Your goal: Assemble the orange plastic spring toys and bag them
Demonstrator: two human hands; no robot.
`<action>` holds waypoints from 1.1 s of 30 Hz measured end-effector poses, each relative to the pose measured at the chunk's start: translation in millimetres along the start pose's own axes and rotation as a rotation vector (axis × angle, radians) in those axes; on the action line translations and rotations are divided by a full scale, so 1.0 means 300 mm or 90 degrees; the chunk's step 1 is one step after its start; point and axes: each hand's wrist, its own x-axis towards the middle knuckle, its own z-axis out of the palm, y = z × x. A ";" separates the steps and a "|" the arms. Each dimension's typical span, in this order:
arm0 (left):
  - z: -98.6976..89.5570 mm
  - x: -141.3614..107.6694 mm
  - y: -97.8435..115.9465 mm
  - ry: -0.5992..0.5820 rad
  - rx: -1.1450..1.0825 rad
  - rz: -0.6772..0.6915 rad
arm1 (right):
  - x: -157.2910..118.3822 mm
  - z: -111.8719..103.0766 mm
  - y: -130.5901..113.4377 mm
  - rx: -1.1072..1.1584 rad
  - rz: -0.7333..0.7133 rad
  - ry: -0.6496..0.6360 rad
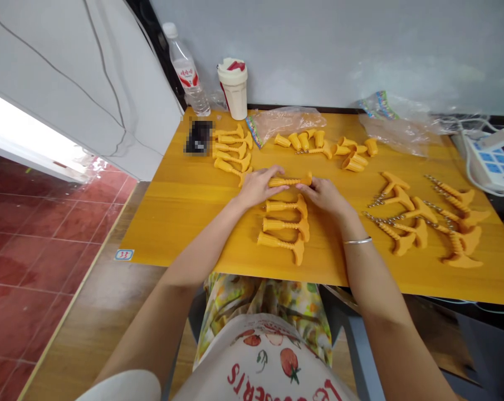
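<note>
Between my two hands lies a yellow T-handled screw peg (293,181), level just above or on the table. My left hand (258,186) is closed at its cap end, thumb below and fingers above. My right hand (324,195) pinches the handle end, partly hiding the handle. Just below, three capped screw pegs (285,224) lie in a column, handles to the right. More capped pegs (233,149) sit beyond my left hand. To the right, several uncapped pegs (419,211) show their metal spiral tips. Loose yellow caps (354,161) lie at the back, beside one uncapped peg (316,151).
At the back left stand a water bottle (189,75) and a white lidded cup (234,89). Clear plastic bags (287,122) lie along the wall. A power strip (492,159) with cables is at the far right. The table's front edge (235,274) runs before my lap.
</note>
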 end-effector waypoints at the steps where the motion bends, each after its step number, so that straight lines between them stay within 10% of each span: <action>1: 0.003 0.000 0.002 -0.016 -0.018 -0.006 | 0.002 0.003 0.014 0.007 0.013 -0.005; 12: -0.020 0.018 0.031 -0.159 -0.068 -0.017 | 0.023 0.023 0.117 0.098 -0.062 0.085; 17: -0.116 -0.054 0.219 -0.157 0.075 -0.016 | 0.037 0.037 0.133 0.074 -0.086 0.138; 22: -0.080 -0.235 0.372 -0.282 0.180 -0.004 | 0.039 0.078 0.086 0.002 -0.153 0.129; 33: -0.020 -0.190 0.243 -0.316 0.246 0.054 | 0.057 0.147 0.039 0.006 -0.025 0.052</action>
